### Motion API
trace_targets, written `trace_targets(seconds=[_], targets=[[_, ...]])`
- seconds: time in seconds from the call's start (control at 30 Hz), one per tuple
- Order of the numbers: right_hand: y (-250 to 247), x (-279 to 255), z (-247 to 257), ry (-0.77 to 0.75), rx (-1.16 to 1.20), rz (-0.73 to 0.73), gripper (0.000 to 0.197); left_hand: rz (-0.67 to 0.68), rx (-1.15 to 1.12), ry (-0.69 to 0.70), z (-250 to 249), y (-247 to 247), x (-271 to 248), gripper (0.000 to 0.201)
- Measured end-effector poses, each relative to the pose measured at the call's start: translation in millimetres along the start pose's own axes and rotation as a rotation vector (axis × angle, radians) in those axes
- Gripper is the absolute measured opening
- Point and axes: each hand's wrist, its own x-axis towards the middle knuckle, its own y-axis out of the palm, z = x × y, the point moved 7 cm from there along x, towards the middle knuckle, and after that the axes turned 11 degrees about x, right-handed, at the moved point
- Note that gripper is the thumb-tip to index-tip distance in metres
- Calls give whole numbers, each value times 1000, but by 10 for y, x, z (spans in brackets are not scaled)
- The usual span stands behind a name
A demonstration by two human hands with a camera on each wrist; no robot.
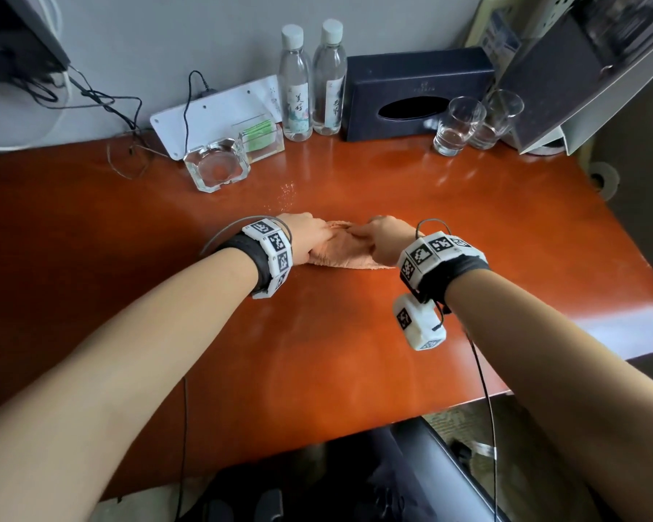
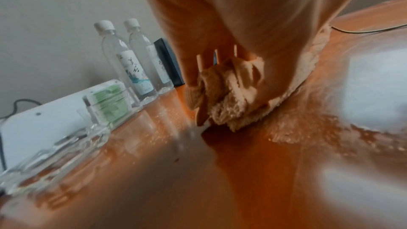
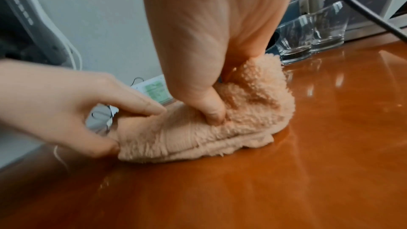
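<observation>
Peach terry cloth [image 1: 340, 256]: soft, deep-piled, doubled into layers; humped and bunched at its 3 o'clock end, flatter toward 9 o'clock.
Position: mid counter [image 1: 317, 352], lying on the glossy orange-brown wood between both hands.
Left hand [image 1: 310, 237]: at the cloth's 9 o'clock end; thumb and forefinger curled, pinching the layered edge.
Right hand [image 1: 383, 239]: at the 3 o'clock end; thumb dug into the pile, fingers curled over the hump in a firm hold.
Step (judged): gathering or folding the cloth into a pad; not yet squared up.
Next move (judged): calls for both pinches kept, with the loose hump drawn over and pressed flat so the layers line up. Limp fabric will likely sag if one end is let go.
Surroundings: glass ashtray [image 1: 216, 163] at 10 o'clock from the cloth, two tumblers [image 1: 458, 126] between 1 and 2 o'clock, all well apart.
Specks [image 1: 287, 190]: glinting on the counter at 11 o'clock; droplets or crumbs, cannot tell.
</observation>
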Motion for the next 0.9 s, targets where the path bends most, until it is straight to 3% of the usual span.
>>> trace_targets(seconds=[0.13, 0.33, 0.6, 0.77, 0.9], targets=[[-169, 35, -36, -36, 110, -19, 64, -111, -38, -45, 172, -67, -46, 55], [-430, 246, 72, -124, 118, -72, 65, -198, -93, -135, 498, -129, -141, 60], [-595, 619, 467, -242, 66, -124, 64, -215, -58, -251, 899, -13, -324, 64], [-523, 853, 635, -268, -176, -74, 66, -144, -20, -289, 999, 209, -238, 62], [-565, 973, 715, -275, -221, -116, 63, -127, -52, -340, 1119, 348, -165, 61]])
